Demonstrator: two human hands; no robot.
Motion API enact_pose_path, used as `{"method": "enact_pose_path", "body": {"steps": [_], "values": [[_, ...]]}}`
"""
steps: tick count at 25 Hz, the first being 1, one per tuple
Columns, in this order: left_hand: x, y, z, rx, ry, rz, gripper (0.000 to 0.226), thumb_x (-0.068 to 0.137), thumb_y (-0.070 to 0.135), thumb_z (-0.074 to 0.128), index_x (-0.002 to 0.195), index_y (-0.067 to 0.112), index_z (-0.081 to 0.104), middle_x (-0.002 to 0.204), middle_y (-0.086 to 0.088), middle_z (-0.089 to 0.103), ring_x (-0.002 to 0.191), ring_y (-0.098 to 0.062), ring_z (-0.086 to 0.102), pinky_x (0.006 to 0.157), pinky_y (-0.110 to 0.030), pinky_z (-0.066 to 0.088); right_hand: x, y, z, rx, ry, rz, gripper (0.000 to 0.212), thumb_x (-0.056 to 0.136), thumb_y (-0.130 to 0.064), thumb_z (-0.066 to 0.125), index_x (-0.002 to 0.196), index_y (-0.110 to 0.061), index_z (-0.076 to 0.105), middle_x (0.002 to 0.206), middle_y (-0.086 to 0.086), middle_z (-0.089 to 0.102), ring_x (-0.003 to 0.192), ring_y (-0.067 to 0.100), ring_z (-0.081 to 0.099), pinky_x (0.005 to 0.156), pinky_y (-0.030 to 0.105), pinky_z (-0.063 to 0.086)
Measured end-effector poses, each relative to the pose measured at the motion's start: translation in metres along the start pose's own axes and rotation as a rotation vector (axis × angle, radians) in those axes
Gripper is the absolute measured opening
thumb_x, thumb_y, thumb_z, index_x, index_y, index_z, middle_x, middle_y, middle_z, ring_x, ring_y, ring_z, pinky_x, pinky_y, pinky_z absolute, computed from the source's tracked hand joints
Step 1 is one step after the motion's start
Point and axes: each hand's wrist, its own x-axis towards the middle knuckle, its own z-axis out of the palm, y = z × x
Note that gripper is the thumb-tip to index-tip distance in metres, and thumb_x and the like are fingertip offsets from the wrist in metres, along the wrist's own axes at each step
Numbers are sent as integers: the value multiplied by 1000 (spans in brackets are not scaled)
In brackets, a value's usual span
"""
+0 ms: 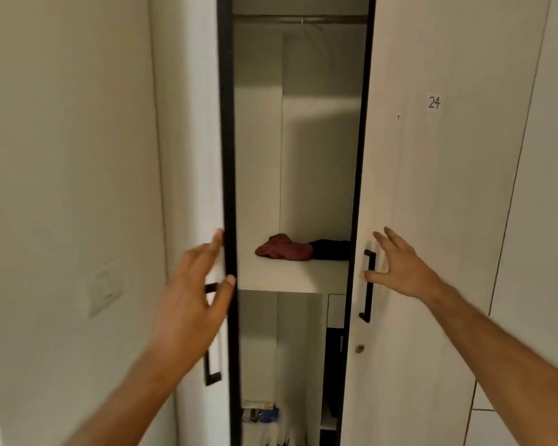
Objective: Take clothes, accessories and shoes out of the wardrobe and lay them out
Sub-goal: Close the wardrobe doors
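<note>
A tall white wardrobe stands partly open, showing a narrow gap between its two doors. On its middle shelf (290, 278) lies a crumpled dark red cloth (284, 249), with a black garment (330, 249) beside it on the right. My left hand (190, 304) is open, its fingers spread against the black edge of the left door (227, 156), in front of the left handle (211, 365). My right hand (396, 265) is open too, fingers spread over the black handle (369, 284) of the right door (415, 188). Neither hand holds anything.
A hanging rail (300, 19) crosses the top of the wardrobe with one hanger hook on it. Low in the bottom compartment sit some small blurred items (260, 413). A plain wall with a light switch (105, 288) is at the left. The right door bears the number 24 (434, 102).
</note>
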Motion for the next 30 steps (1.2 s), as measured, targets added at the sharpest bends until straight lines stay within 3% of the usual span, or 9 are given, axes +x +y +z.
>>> {"method": "enact_pose_path", "body": {"steps": [3,6,9,15,22,30], "values": [[25,0,61,90,-207,158,62,98,35,51,153,34,23,157,20,20,140,7,23,116,-21,25,23,9,12,-101,33,-74,114,76,-64,69,157,-25,-1,165,3,-12,152,24,-1,122,46,18],[57,-4,131,271,-353,218,66,101,41,41,155,33,4,158,20,-14,150,-6,12,121,-31,19,42,22,26,-192,44,-123,119,73,-70,65,156,-28,-10,164,2,-20,152,24,-4,121,49,20],[87,-8,193,426,-423,219,71,103,38,39,155,29,-8,155,14,-28,152,-14,2,122,-41,20,62,33,36,-225,22,-142,121,72,-68,66,154,-31,-15,162,0,-26,152,24,-7,121,50,18],[138,-23,265,631,-532,185,90,91,0,45,154,21,-16,154,6,-37,152,-15,-8,120,-51,19,107,24,62,-272,-14,-86,125,72,-61,72,154,-27,-17,159,3,-32,151,30,-12,120,54,16],[181,-28,310,737,-670,83,87,91,1,47,155,16,-11,159,1,-32,152,-16,-10,118,-59,17,142,21,83,-337,-47,-31,135,69,-61,76,152,-22,-23,157,8,-36,149,35,-18,118,59,13],[184,-36,338,823,-609,46,93,93,6,53,153,14,-18,158,-1,-35,151,-18,-15,118,-59,18,168,21,91,-389,-72,0,131,70,-59,75,154,-20,-18,158,11,-34,149,38,-18,119,58,10]]}}
